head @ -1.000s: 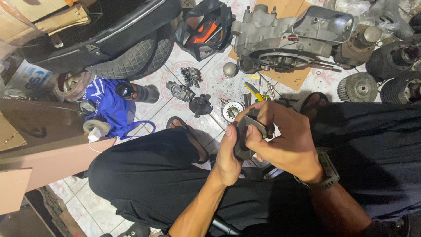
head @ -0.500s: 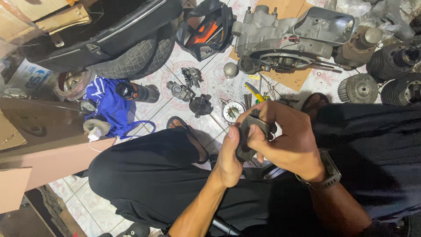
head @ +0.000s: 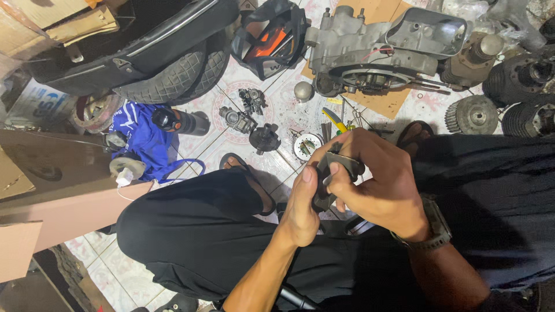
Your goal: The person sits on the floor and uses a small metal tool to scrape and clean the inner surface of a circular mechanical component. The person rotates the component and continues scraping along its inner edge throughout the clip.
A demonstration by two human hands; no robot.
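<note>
Head view, centre-right of frame: both hands meet over the lap on a small dark metal part (head: 335, 173). Left hand (head: 303, 202) comes up from bottom centre, thumb pressed along the part's left side, fingers wrapped behind, grasping it. Right hand (head: 378, 182) sits just right of it, fingers curled over the part's top edge, also gripping. Wristwatch (head: 435, 226) on the right wrist. Part's exact shape cannot be told; mostly covered by fingers.

Surroundings: person seated, black trousers (head: 196, 231) filling lower frame, sandal (head: 243, 173) on tiled floor (head: 196, 144) left of centre. Upper centre: engine casing (head: 370, 49) on cardboard (head: 387, 101). Upper left: tyre (head: 173, 75) under black bodywork. Blue cloth (head: 144, 138) at left w/ a dark cylinder on it. Carburettor-type pieces (head: 240, 118) and a round gauge-like piece (head: 306, 144) on floor just above the hands. Yellow-handled pliers (head: 335, 120) near them. Finned cylinders (head: 520, 81) at upper right edge. Black and orange mask (head: 272, 37) top centre.
</note>
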